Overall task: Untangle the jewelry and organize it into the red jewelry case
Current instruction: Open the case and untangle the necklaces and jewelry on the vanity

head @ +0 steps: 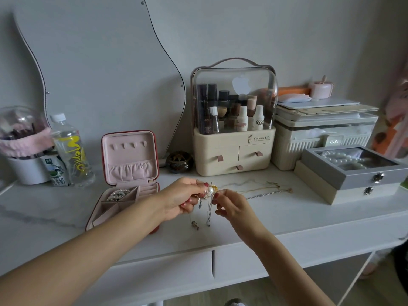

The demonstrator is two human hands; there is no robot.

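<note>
"Serious Life" on cream organizer – "poom poom" on white btl – "KaSi" on ribbed box

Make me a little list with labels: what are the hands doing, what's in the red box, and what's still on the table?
left hand: pinches the jewelry tangle
right hand: pinches a strand of the same tangle
red jewelry case: open, lid upright
inside case: pearl bracelet in a back compartment
on table: loose chains, right of the hands
</note>
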